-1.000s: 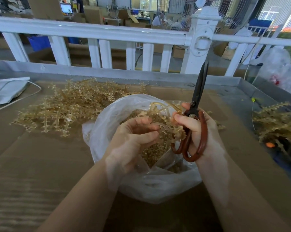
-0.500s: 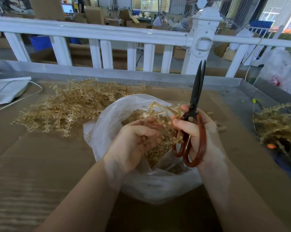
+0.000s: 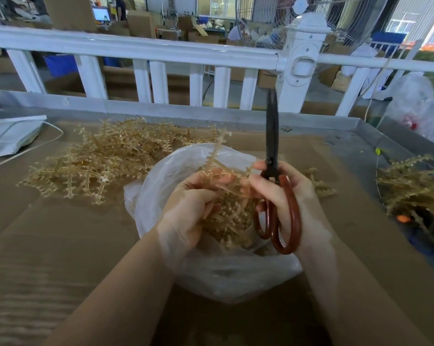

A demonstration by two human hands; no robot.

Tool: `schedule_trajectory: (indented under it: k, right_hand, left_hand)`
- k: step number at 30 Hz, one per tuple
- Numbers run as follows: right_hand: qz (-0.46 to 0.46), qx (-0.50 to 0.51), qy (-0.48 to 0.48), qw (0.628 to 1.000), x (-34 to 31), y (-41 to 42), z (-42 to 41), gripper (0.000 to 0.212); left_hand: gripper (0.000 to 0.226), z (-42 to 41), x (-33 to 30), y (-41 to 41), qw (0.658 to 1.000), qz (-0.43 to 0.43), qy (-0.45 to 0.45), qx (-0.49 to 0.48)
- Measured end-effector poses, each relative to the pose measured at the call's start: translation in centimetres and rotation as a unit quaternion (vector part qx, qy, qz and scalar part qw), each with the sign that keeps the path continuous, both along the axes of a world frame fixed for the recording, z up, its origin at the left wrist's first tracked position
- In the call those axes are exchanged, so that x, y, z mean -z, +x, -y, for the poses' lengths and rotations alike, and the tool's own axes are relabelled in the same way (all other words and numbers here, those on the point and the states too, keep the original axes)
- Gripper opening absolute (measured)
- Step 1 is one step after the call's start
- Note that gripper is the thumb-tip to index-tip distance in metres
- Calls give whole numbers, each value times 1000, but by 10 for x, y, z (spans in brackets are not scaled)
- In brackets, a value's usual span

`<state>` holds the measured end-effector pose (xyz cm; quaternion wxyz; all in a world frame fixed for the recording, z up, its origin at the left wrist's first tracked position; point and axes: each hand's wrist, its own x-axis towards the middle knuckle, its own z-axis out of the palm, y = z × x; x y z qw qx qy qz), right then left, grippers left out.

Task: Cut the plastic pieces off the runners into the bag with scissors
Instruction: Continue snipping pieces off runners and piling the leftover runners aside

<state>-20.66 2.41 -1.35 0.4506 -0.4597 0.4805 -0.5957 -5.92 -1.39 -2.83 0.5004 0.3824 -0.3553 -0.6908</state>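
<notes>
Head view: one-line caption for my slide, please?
Left hand grips a runner over the bag; right hand holds closed scissors upright.

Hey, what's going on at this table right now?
A person is trimming plastic runners over an open clear bag. The left hand grips a runner above the bag's mouth, while the right hand holds red-handled scissors with blades closed and pointing up, not cutting at this instant. Cut pieces already lie in the bag. One pile of runners sits behind on the left, another pile on the right.
</notes>
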Motion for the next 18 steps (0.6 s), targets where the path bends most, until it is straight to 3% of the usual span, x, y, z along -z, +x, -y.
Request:
schedule_trajectory:
  k: [3, 7, 9, 11, 14, 18]
  right_hand:
    - [76, -3, 11, 997, -3, -1, 4, 35]
    - [9, 4, 12, 1000, -3, -1, 4, 29]
    - [2, 0, 7, 1000, -4, 0, 1, 38]
    - [-60, -1, 1, 998, -6, 0, -1, 44]
    - [-137, 13, -6, 990, -9, 1, 0, 29]
    - [-64, 47, 11, 997, -9, 2, 5, 24]
  left_hand:
    - [39, -4, -3, -2, 999, 43, -28, 9]
    - [36, -4, -6, -5, 997, 76, -22, -19]
    - [31, -1, -5, -6, 993, 102, 4, -55]
    - [30, 0, -6, -8, 992, 102, 23, -77]
    - [27, -3, -9, -8, 992, 99, 12, -71]
    - [13, -7, -9, -6, 997, 48, -42, -48]
